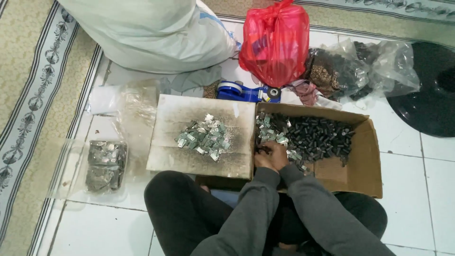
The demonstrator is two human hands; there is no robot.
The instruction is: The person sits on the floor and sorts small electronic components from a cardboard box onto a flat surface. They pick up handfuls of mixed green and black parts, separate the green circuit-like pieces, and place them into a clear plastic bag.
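- You sit on a floor (412, 199) of white glossy tiles with thin grey grout lines.
- To your left runs a beige patterned carpet (28, 95) with a dark striped, floral border.
- Another strip of carpet (379, 14) lies along the top edge.
- A round black base (426, 95) rests on the tiles at the right.
- The light is even and soft.

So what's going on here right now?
A person sits on the tiled floor with both hands together, left hand and right hand, inside a cardboard box of small black parts and metal clips. More clips lie heaped on the box flap. Whether the fingers hold anything cannot be told.
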